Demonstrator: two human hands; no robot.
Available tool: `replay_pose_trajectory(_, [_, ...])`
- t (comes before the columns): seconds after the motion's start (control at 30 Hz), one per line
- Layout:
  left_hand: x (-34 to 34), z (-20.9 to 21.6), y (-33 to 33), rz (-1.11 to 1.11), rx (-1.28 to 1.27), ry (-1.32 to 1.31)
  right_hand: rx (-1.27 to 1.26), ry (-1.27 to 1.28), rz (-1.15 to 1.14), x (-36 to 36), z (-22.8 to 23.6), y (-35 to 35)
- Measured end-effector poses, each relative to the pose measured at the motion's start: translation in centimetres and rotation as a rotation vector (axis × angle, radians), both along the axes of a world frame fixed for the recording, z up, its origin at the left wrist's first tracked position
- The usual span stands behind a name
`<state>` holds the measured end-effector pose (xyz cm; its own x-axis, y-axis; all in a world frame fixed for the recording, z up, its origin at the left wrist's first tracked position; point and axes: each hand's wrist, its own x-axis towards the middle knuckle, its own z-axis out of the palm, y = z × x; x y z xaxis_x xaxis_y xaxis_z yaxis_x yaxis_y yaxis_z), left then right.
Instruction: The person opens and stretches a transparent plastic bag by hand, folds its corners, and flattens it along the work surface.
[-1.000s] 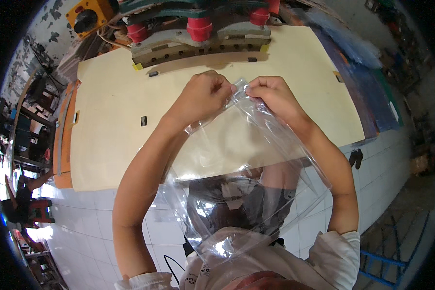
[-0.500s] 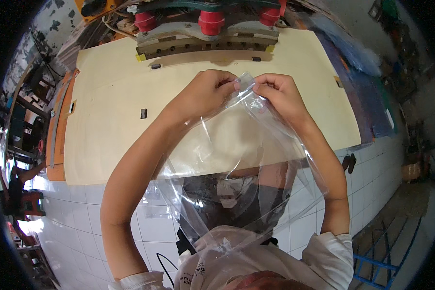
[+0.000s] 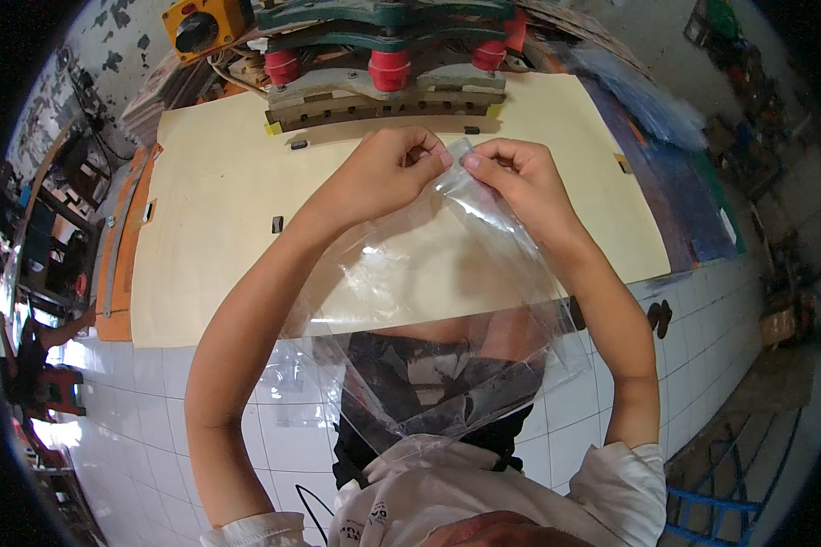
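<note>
A large sheet of clear plastic (image 3: 401,260) hangs from both my hands over the table's near edge and down in front of my body. My left hand (image 3: 394,173) pinches its upper edge between thumb and fingers. Just to the right, my right hand (image 3: 517,178) grips the same edge, close to a folded, narrow corner that sticks up between the two hands. Whether the plastic is a bag or a single sheet I cannot tell. Both hands are above the cream board (image 3: 219,264), a little in front of the machine's pressing bar (image 3: 388,109).
Beyond my hands stands a machine with red insulators (image 3: 389,69) and a green frame. A yellow switch box (image 3: 198,32) is at its left. Small dark blocks (image 3: 277,223) lie on the board. Plastic sheets (image 3: 648,96) are piled at the far right; white tiles (image 3: 164,401) cover the floor.
Both hands keep hold of the plastic, and my right hand has shifted slightly left toward the other. The plastic's lower part has changed shape. The view has tilted, showing more of the machine.
</note>
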<state>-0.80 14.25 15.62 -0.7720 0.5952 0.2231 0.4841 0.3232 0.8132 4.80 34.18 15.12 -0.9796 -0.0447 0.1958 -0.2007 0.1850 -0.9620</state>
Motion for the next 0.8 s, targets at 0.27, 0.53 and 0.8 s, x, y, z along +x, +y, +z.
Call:
replay_pose_trajectory(0.27, [2.6, 1.4, -1.7, 0.146, 0.047, 0.040, -0.060, -0.009, 0.173, 1.9, 1.7, -0.1])
replay_pose_trajectory(0.53, [3.0, 1.1, -7.7, 0.412, 0.256, -0.094, -0.079, 0.028, 0.084, 9.5, -0.5, 7.9])
replay_pose_trajectory(0.8, [2.0, -0.8, -8.7, 0.472, 0.257, -0.171, 0.193, 0.209, -0.068, 13.1, -3.0, 5.3])
